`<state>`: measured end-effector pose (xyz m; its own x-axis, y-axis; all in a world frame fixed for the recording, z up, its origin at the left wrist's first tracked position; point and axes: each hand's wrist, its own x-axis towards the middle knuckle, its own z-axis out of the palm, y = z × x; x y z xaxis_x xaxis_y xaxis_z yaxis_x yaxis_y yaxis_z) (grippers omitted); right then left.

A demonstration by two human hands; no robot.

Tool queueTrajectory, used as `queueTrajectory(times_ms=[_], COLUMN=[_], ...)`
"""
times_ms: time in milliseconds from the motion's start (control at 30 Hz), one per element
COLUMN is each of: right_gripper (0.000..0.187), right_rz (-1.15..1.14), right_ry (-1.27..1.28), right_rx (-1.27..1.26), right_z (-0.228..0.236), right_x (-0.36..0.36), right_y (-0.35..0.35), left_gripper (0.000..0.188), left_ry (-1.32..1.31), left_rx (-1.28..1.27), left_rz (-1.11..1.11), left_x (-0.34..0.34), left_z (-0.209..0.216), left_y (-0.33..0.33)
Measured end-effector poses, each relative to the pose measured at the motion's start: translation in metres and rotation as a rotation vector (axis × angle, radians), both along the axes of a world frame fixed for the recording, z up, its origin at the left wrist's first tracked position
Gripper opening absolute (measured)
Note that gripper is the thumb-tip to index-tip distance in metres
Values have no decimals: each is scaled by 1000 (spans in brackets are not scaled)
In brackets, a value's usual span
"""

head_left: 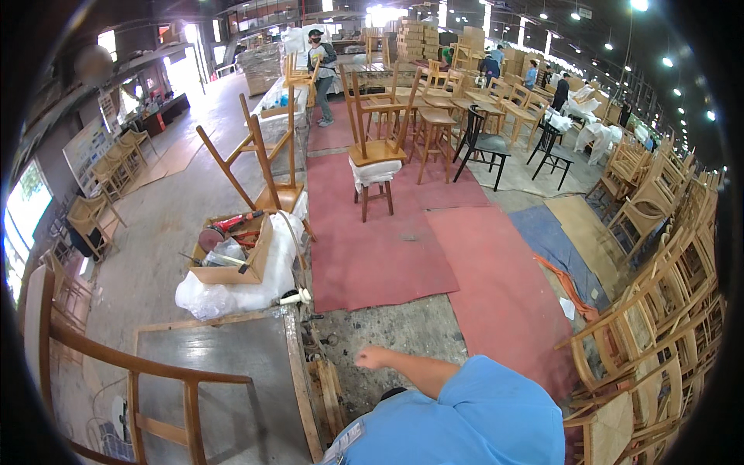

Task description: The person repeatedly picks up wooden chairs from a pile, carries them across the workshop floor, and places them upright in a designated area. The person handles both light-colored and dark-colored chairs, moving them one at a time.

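My right hand (373, 358) hangs in front of me over the rough concrete floor (387, 329), at the end of a bare forearm coming out of a blue sleeve (480, 411). Its fingers look curled and hold nothing. It is nearest to the edge of a grey board-topped table (221, 372) on my left. A wooden chair frame (116, 364) stands by that table at the lower left. My left hand is out of the picture.
A cardboard box of tools (232, 252) sits on white plastic wrap (232, 294) beyond the table. Upturned wooden chairs (263, 163) rest on benches and on a stool (376, 155). Red carpets (387, 240) cover the floor. Stacked chairs (659, 310) line the right. A person (320, 62) stands far off.
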<state>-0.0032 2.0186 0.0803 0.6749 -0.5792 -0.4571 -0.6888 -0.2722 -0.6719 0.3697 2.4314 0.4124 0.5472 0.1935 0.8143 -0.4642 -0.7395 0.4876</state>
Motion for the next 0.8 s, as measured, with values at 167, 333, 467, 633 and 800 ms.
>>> queueTrajectory(times_ms=[167, 333, 467, 633, 800], right_gripper=[41, 43, 27, 34, 41], right_rz=[596, 72, 487, 400, -190], right_ry=[416, 553, 438, 201, -23], right_rx=[-262, 154, -108, -195, 13], right_z=[-56, -68, -90, -81, -36], right_x=[-105, -127, -78, -13, -31], right_y=[13, 8, -35, -82, -100], left_gripper=[46, 40, 41, 41, 42], left_ry=[40, 337, 204, 126, 138], left_rx=[-2, 141, 112, 102, 92], left_rz=[-126, 92, -23, -283, -472], left_x=[-46, -46, -49, -65, -72], left_z=[-56, -62, -54, -36, -24], left_y=[-4, 18, -46, -156, -214])
